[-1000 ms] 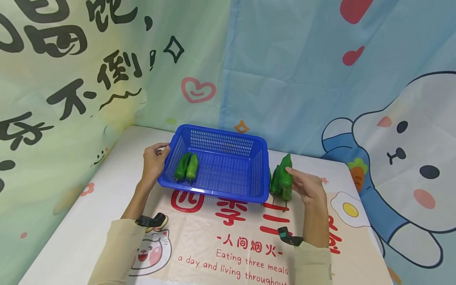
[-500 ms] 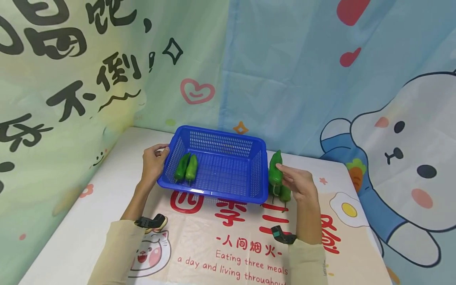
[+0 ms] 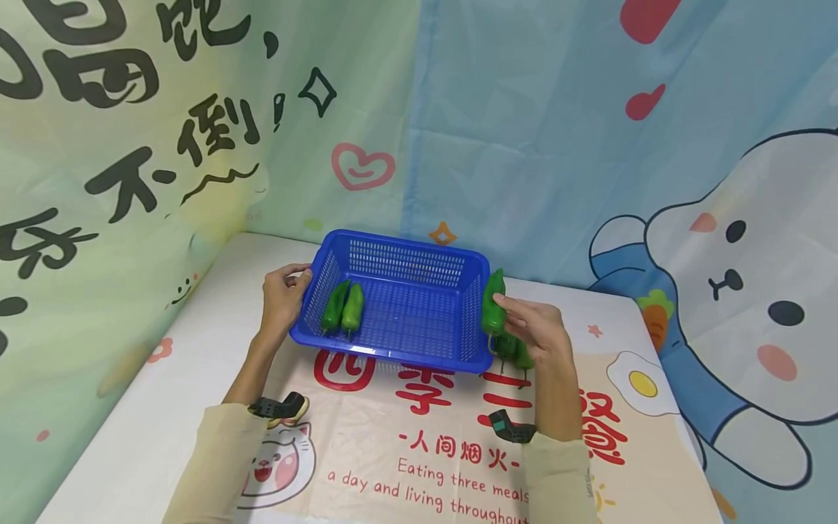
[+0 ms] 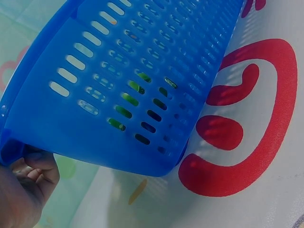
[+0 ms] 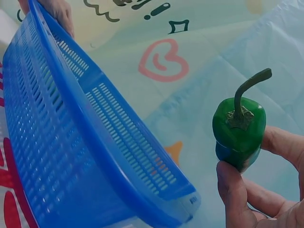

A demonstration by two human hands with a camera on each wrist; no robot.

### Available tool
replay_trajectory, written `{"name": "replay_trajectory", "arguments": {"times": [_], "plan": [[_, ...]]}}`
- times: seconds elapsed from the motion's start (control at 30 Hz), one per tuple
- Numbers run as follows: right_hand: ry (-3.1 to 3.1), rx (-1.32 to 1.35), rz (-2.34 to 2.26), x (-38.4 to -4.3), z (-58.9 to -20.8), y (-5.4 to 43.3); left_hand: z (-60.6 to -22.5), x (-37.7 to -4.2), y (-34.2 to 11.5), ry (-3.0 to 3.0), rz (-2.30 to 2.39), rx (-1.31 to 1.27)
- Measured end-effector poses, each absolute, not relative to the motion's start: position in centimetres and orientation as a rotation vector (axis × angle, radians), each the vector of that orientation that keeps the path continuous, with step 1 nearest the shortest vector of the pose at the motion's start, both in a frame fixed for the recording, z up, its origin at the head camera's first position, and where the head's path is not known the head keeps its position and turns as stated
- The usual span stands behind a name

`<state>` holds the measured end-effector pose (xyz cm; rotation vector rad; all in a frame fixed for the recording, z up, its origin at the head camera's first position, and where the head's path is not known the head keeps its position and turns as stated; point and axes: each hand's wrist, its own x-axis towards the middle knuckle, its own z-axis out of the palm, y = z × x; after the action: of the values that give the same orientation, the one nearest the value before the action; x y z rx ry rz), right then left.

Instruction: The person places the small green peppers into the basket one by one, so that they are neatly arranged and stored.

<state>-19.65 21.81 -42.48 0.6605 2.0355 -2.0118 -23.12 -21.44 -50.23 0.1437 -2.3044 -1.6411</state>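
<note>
A blue plastic basket (image 3: 393,354) with slotted walls stands on the table. Its left end rim is gripped by my left hand (image 3: 283,300), whose curled fingers (image 4: 45,166) show under the lip in the left wrist view. Between the thumb and fingers of my right hand (image 3: 542,329) is a green pepper (image 3: 493,306), held up beside the basket's right rim, stem toward me. The right wrist view shows that pepper (image 5: 240,128) apart from the basket wall. Two green peppers (image 3: 352,309) lie side by side in the basket's left part.
More green peppers (image 3: 505,346) lie on the table right of the basket, partly hidden by the right hand and held pepper. A printed mat (image 3: 419,437) covers the table's front. Patterned cloth (image 3: 524,145) hangs close behind the table.
My right hand has carried the green pepper leftward from above the other peppers to the basket's right rim. The left hand and the basket have stayed put.
</note>
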Motion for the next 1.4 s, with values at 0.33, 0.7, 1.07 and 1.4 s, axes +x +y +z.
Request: {"name": "replay_trajectory", "arguments": {"times": [0.33,0.7,1.07,1.4], "plan": [[2.006,0.543,-2.081,-20.2,-42.7,19.9,-50.3,-22.9,-21.5,-2.315,-1.643,0.153],[1.958,0.502,-2.108,-20.6,-43.0,18.2,-50.5,-23.2,-21.4,-2.295,-1.652,0.153],[1.981,0.46,-2.103,-20.9,-43.5,15.9,-50.4,-23.2,-21.3,-2.301,-1.645,0.158],[1.962,0.416,-2.091,-21.7,-43.8,13.6,-50.5,-23.2,-21.4,-2.304,-1.636,0.156]]}}
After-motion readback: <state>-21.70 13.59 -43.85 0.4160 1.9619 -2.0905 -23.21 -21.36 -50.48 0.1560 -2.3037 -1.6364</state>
